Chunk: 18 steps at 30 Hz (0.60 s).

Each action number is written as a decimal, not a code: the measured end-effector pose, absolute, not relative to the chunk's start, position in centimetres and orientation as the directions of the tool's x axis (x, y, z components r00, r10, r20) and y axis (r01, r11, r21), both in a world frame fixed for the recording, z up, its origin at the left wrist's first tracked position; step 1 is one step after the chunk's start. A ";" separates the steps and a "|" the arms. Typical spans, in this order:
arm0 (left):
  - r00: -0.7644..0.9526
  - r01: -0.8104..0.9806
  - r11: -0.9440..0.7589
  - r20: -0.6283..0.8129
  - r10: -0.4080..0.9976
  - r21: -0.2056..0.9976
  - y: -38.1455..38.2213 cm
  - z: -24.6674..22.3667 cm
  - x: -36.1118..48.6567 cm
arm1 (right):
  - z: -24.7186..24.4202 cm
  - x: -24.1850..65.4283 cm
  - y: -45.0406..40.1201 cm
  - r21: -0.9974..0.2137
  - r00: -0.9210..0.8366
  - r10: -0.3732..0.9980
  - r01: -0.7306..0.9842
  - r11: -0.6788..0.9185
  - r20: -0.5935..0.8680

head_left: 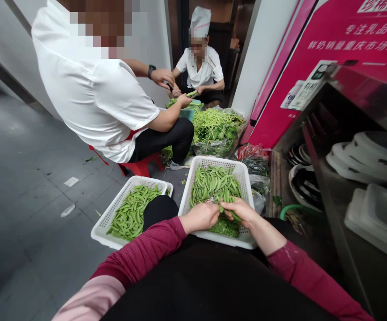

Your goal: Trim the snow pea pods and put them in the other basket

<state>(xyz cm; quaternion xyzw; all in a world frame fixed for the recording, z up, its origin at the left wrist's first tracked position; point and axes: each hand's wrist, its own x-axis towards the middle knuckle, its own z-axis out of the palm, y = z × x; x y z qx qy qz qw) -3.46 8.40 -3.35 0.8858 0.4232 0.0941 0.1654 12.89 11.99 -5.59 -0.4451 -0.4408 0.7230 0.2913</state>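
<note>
My right hand (pixel 242 210) is closed around several green pea pods (pixel 226 200), which stick out between thumb and fingers. Close beside it, my left hand (pixel 205 217) is pinched at the end of the pods; what lies between its fingertips is too small to make out. Both hands are over a white perforated basket (pixel 184 191) in front of my lap. Loose pea pods (pixel 210 178) fill its far part, and a pile of small green trimmings (pixel 225 228) lies in its near part. Left of my knee, a second white basket (pixel 101 226) holds more pods (pixel 135 214).
A person in white (pixel 89 98) sits on a red stool (pixel 143 166) at left, handling green stalks with another person (pixel 201 67) crouching behind. A bag of greens (pixel 218 129) stands beyond my basket. At right are a metal shelf (pixel 340 196) with white containers and a green-rimmed bin (pixel 297 207).
</note>
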 end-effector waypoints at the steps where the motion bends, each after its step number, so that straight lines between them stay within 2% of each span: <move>1: 0.655 0.694 -0.605 0.004 0.755 0.390 8.2 -3.3 -3.5 | -5.5 13.0 11.8 -0.906 -0.488 0.784 0.033 -0.421 -0.382; 4: 0.601 0.732 -0.518 -0.061 0.797 0.444 8.3 -3.7 -3.9 | -5.4 13.9 11.3 -0.916 -0.617 0.685 0.168 -0.365 -0.386; 7: 0.329 0.863 -0.252 -0.108 0.938 0.438 9.1 -4.4 -4.9 | -5.9 15.2 11.1 -0.899 -0.648 0.648 0.142 -0.414 -0.401; 9: 0.252 0.895 -0.182 -0.126 0.959 0.408 9.4 -4.6 -5.4 | -6.4 15.9 11.0 -0.876 -0.646 0.634 0.115 -0.469 -0.425; 11: 0.323 0.886 -0.266 -0.094 0.942 0.379 9.3 -4.5 -5.3 | -7.0 16.3 10.9 -0.858 -0.640 0.625 0.109 -0.502 -0.446; 14: 0.512 0.819 -0.479 -0.024 0.859 0.314 8.5 -3.9 -4.4 | -7.5 16.3 10.8 -0.857 -0.635 0.626 0.116 -0.501 -0.452; 16: 0.609 0.774 -0.574 -0.061 0.791 0.267 8.1 -3.6 -3.6 | -7.3 16.0 10.8 -0.873 -0.648 0.619 0.160 -0.460 -0.445; 18: 0.670 0.736 -0.622 -0.153 0.727 0.267 8.1 -3.4 -3.2 | -6.6 15.7 10.9 -0.893 -0.664 0.602 0.281 -0.351 -0.445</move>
